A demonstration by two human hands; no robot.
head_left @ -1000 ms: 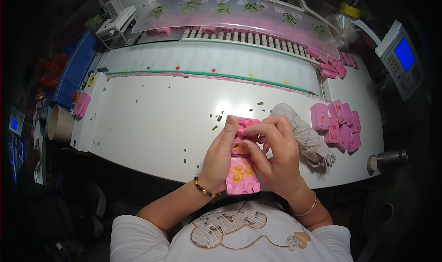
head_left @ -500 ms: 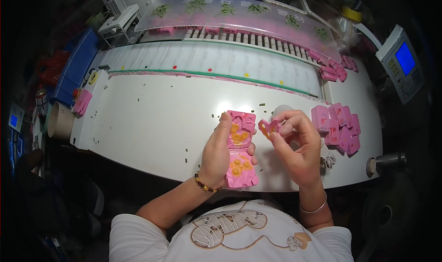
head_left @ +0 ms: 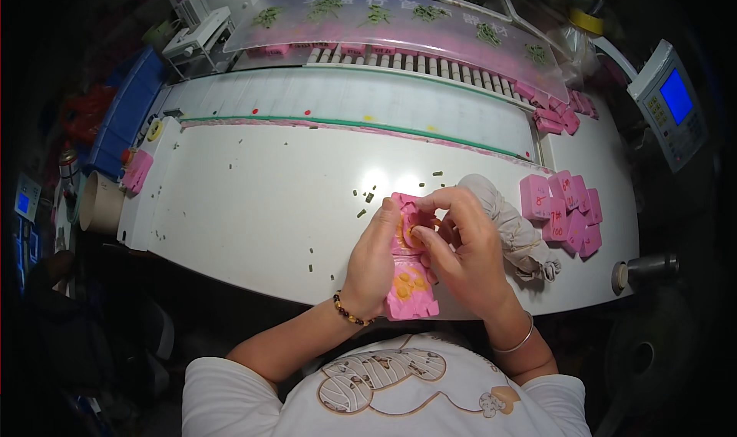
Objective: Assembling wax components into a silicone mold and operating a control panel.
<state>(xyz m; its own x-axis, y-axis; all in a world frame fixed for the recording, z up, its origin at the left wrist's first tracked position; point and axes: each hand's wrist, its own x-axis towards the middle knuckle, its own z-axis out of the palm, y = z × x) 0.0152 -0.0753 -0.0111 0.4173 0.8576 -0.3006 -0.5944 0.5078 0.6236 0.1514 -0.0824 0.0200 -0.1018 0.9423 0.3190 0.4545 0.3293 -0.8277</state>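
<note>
My left hand (head_left: 371, 260) is closed around a hinged pink rubber mould (head_left: 414, 291), folded out flat with its two halves one above the other. Yellow-orange marks cover the cavities on both inner faces. Over the upper half, my right hand (head_left: 464, 245) pinches a small loose pink mould piece (head_left: 410, 239), mostly covered by the fingers. That piece is up against the upper half; whether it sits in its recess cannot be seen.
Pink mould blocks (head_left: 559, 214) cluster at the right, beside a tied cloth bag (head_left: 510, 230). Dark green bits (head_left: 369, 197) lie scattered on the white table (head_left: 253, 191). Beyond it runs a pale conveyor belt (head_left: 330, 99) with coloured dots. A screened device (head_left: 669, 107) stands far right.
My right hand has come left and down with the small pink piece onto the upper mould half. The mould has shifted slightly right. The belt's dots have moved left.
</note>
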